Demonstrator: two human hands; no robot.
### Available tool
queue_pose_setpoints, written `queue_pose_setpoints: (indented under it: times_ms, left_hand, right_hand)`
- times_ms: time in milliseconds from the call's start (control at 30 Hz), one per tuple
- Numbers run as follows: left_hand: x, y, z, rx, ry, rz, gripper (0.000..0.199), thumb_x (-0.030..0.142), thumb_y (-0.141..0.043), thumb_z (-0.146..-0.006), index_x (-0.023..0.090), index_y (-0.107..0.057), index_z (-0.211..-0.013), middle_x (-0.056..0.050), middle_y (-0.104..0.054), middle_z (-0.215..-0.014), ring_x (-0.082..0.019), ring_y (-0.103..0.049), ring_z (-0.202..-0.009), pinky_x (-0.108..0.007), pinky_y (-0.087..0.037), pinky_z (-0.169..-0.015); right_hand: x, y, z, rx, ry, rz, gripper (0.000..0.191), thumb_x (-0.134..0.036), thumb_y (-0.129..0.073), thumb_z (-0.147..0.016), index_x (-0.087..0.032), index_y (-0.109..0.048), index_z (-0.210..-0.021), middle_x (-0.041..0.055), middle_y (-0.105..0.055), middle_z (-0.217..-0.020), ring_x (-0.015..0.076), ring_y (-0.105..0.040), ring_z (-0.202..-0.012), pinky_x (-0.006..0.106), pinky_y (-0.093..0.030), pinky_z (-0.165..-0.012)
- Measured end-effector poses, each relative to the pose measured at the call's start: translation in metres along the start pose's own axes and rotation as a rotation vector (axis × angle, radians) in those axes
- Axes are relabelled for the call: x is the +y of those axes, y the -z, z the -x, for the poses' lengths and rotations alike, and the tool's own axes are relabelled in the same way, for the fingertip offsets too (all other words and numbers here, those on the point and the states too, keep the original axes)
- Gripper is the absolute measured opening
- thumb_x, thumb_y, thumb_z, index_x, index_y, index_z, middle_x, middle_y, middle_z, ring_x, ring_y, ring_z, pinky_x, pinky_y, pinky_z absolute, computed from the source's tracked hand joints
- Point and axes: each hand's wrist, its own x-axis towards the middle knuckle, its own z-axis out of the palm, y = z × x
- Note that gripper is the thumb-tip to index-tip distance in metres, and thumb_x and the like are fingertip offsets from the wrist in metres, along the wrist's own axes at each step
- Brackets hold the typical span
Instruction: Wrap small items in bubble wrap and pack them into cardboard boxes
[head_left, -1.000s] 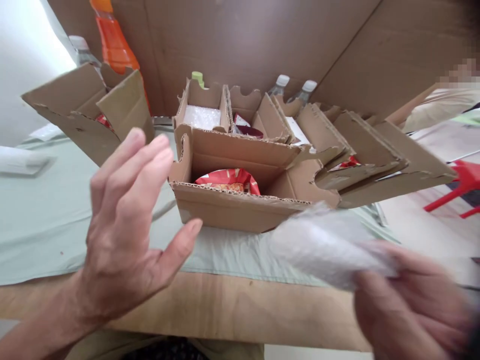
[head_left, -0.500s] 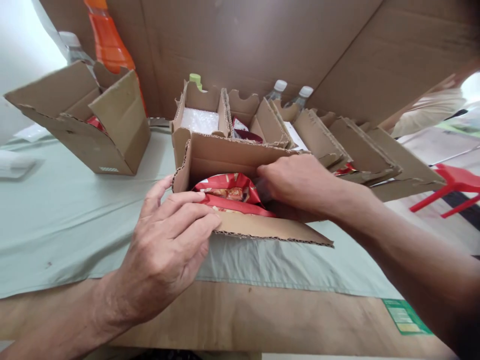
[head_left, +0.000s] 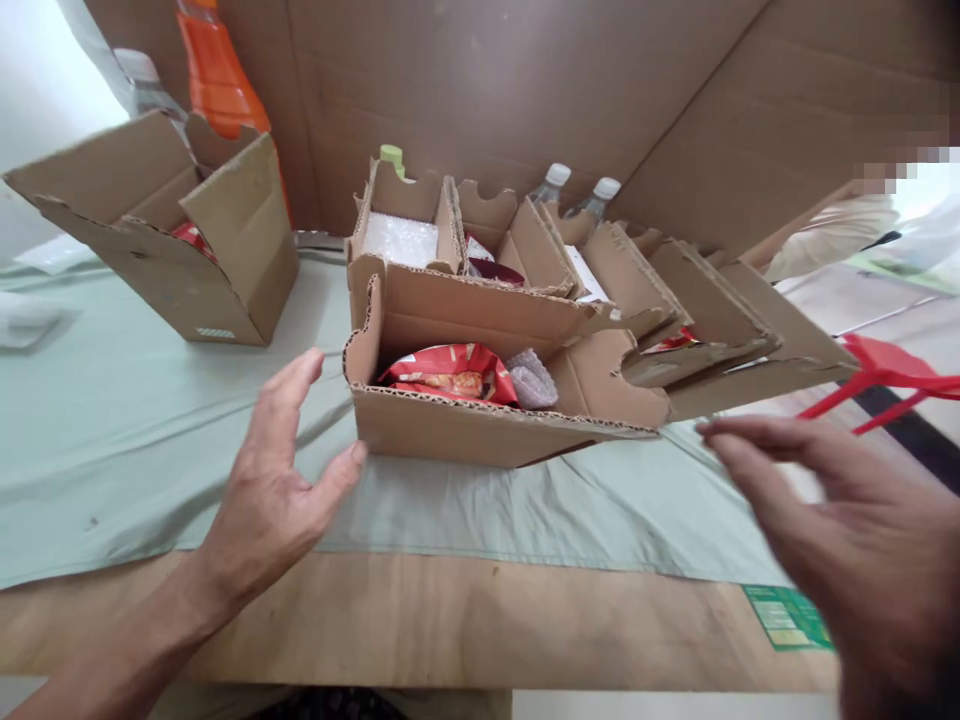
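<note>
In the head view a front cardboard box [head_left: 442, 437] stands on the cloth with its top uncovered. Inside lie a red printed food packet [head_left: 457, 370] and, to its right, a bundle of bubble wrap [head_left: 532, 380]. My left hand [head_left: 281, 470] is beside the box's left end, its thumb spread from the fingers and the thumb tip close to the lower corner. Off the right end hovers my right hand [head_left: 832, 500], apart from the box, somewhat blurred, with a gap between thumb and fingers. Neither hand visibly holds anything.
Behind stand several more cardboard boxes [head_left: 551, 245] in a row. Another box [head_left: 225, 290] with raised flaps is at left, before an orange bottle [head_left: 217, 75]. A red stool [head_left: 892, 365] and a person's pale sleeve [head_left: 832, 235] show at right. The table's wooden edge [head_left: 420, 620] runs in front.
My right hand has come out of the box and moved right. My left hand has let go of the rim and drawn back left. The bubble wrap bundle now shows beside the packet.
</note>
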Motion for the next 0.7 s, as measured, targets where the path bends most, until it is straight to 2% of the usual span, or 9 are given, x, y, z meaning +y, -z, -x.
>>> queue_pose_setpoints:
  times_ms: [100,200,267,333,433,467,533,600,700]
  left_hand:
    - [-0.011,-0.02,-0.004,-0.131,0.191,0.243,0.078,0.041,-0.073,-0.089,0.033,-0.039,-0.159,-0.01,-0.046,-0.162,-0.036,-0.05,-0.145,-0.062,-0.041,-0.122]
    - [-0.012,-0.047,-0.013,-0.182,0.235,0.457,0.07,0.047,-0.076,-0.085,0.027,-0.05,-0.147,-0.011,-0.057,-0.15,-0.035,-0.053,-0.141,-0.058,-0.043,-0.121]
    - [-0.007,-0.059,-0.011,-0.161,0.233,0.544,0.07,0.049,-0.077,-0.085,0.025,-0.05,-0.145,-0.012,-0.061,-0.145,-0.034,-0.055,-0.139,-0.055,-0.043,-0.12]
    - [0.001,-0.059,0.006,-0.134,0.252,0.552,0.068,0.05,-0.077,-0.085,0.024,-0.051,-0.143,-0.012,-0.063,-0.142,-0.033,-0.056,-0.137,-0.053,-0.044,-0.119]
    - [0.009,-0.034,0.056,-0.148,0.334,0.402,0.053,0.054,-0.075,-0.086,0.024,-0.063,-0.129,-0.01,-0.072,-0.124,-0.035,-0.065,-0.124,-0.053,-0.05,-0.113]
    - [0.009,-0.02,0.075,-0.185,0.363,0.321,0.045,0.055,-0.073,-0.087,0.025,-0.069,-0.119,-0.01,-0.075,-0.115,-0.035,-0.068,-0.117,-0.053,-0.053,-0.109]
    - [0.007,0.012,0.103,-0.165,0.397,0.174,0.034,0.057,-0.074,-0.085,0.027,-0.075,-0.1,-0.007,-0.076,-0.095,-0.035,-0.071,-0.099,-0.052,-0.058,-0.101]
    - [0.004,0.04,0.106,-0.106,0.403,0.106,0.034,0.053,-0.078,-0.083,0.028,-0.075,-0.106,-0.005,-0.076,-0.095,-0.034,-0.071,-0.099,-0.05,-0.056,-0.104]
    - [0.006,0.055,0.071,0.044,0.309,0.28,0.056,0.045,-0.081,-0.082,0.024,-0.065,-0.132,-0.008,-0.073,-0.121,-0.033,-0.065,-0.122,-0.051,-0.046,-0.119]
  right_hand:
    - [0.007,-0.047,0.023,-0.204,-0.04,-0.308,0.054,-0.073,-0.067,-0.085,-0.026,-0.068,-0.112,0.0093,-0.076,-0.105,0.026,-0.072,-0.084,0.043,-0.059,-0.075]
    - [-0.007,-0.095,0.024,-0.299,-0.053,-0.531,0.069,-0.079,-0.067,-0.08,-0.022,-0.063,-0.118,0.0131,-0.074,-0.114,0.0266,-0.071,-0.089,0.042,-0.06,-0.076]
    - [-0.017,-0.111,0.025,-0.294,-0.083,-0.602,0.069,-0.082,-0.064,-0.08,-0.019,-0.064,-0.109,0.0136,-0.074,-0.105,0.0269,-0.07,-0.087,0.042,-0.058,-0.075]
    - [-0.025,-0.111,0.033,-0.262,-0.109,-0.605,0.067,-0.082,-0.063,-0.08,-0.019,-0.065,-0.101,0.0129,-0.074,-0.095,0.026,-0.066,-0.079,0.04,-0.056,-0.069]
    - [-0.038,-0.092,0.06,-0.231,-0.072,-0.588,0.056,-0.075,-0.064,-0.086,-0.02,-0.067,-0.095,0.0079,-0.071,-0.079,0.0233,-0.061,-0.069,0.036,-0.05,-0.061]
    - [-0.045,-0.085,0.068,-0.242,-0.039,-0.594,0.051,-0.072,-0.064,-0.088,-0.021,-0.067,-0.093,0.006,-0.068,-0.073,0.0229,-0.06,-0.068,0.035,-0.049,-0.06]
    - [-0.064,-0.075,0.078,-0.284,0.033,-0.62,0.046,-0.068,-0.064,-0.091,-0.023,-0.067,-0.089,0.0041,-0.063,-0.068,0.022,-0.059,-0.067,0.033,-0.048,-0.059]
    - [-0.088,-0.073,0.073,-0.313,0.086,-0.657,0.046,-0.068,-0.065,-0.09,-0.022,-0.066,-0.091,0.0044,-0.065,-0.073,0.0199,-0.057,-0.065,0.032,-0.048,-0.058]
    - [-0.117,-0.079,0.051,-0.242,0.112,-0.701,0.053,-0.073,-0.066,-0.087,-0.02,-0.064,-0.096,0.007,-0.069,-0.085,0.0196,-0.058,-0.069,0.033,-0.049,-0.06]
